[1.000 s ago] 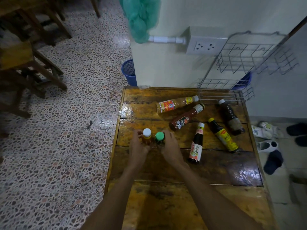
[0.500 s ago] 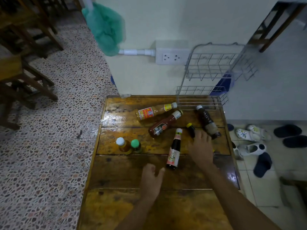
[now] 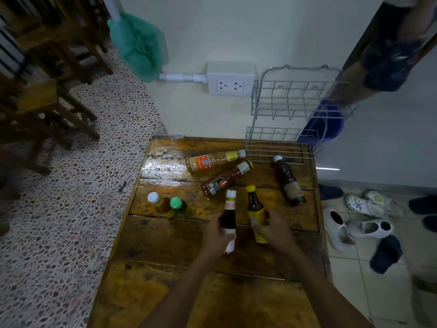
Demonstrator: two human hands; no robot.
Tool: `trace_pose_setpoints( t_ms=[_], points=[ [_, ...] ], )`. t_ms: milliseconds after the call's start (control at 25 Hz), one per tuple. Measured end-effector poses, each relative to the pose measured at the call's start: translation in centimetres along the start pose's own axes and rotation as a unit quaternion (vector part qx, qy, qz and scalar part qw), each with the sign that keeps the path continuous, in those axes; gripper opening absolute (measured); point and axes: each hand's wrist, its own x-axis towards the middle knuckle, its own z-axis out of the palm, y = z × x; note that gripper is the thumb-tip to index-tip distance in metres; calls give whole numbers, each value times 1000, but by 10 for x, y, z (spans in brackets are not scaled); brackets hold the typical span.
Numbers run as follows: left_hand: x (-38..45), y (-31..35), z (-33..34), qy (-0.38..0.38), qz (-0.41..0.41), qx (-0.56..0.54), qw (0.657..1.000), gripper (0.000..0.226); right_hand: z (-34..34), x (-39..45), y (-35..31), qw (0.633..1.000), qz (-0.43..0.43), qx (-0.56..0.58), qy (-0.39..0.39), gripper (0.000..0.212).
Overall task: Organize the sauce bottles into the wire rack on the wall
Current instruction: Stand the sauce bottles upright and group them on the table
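My left hand grips a dark bottle with a white cap, lifted off the wooden table. My right hand grips a yellow-capped, yellow-labelled bottle beside it. Three bottles lie flat further back: an orange sauce bottle, a red sauce bottle and a dark bottle. Two small jars stand at the left, one white-capped, one green-capped. The two-tier wire rack hangs on the wall above the table's far right corner, with nothing in it.
A wall socket and a green net bag are left of the rack. Sandals lie on the tiled floor to the right. Wooden chairs stand at the far left. A blue bin sits behind the rack.
Both hands left the two small jars, moved right and took hold of the white-capped dark bottle and the yellow-capped bottle, raising them from lying flat. The view shifted up and right.
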Motion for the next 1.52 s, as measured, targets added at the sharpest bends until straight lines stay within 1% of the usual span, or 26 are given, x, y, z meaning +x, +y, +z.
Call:
trace_pose_setpoints(
  t_ms=[80,200,320,400,520,680,840,1040,1200,1280,1360,1400,1440,1520],
  points=[
    [-37,-17,-21,38,17,-42,998,54,17,-19,-20,998,-16,51,-29,42],
    [-79,-48,-53,119,17,-61,991,51,54,-32,-46,995,-72,48,-42,50],
    [-94,-61,-86,222,-1,-93,971,50,94,-34,-73,987,-148,34,-54,54],
    [-90,-66,-107,255,21,-103,961,50,117,-34,-90,982,-182,17,-48,55],
    [-74,-66,-133,273,45,-98,956,49,147,-32,-111,982,-187,-9,-25,56],
    [-51,-61,-150,268,79,-101,955,46,170,-29,-124,983,-181,-17,4,56],
    [-34,-63,-160,227,98,-88,965,51,182,-28,-128,988,-155,-18,3,59],
    [-22,-78,-168,172,122,-69,975,48,193,-30,-125,993,-121,-5,17,61],
    [-24,-74,-170,154,128,-77,977,50,197,-30,-125,994,-106,-4,21,59],
    [-25,-75,-171,146,140,-70,977,56,196,-31,-125,994,-104,-6,15,56],
    [-24,-85,-171,124,127,-61,982,66,192,-30,-121,995,-102,-17,7,56],
    [-26,-92,-169,118,107,-48,986,67,187,-30,-117,995,-96,-23,2,58],
    [-30,-100,-165,119,84,-23,989,63,179,-30,-111,996,-90,-28,0,59],
    [-40,-118,-151,128,40,64,989,48,152,-30,-93,996,-75,-45,11,57]
  ],
)
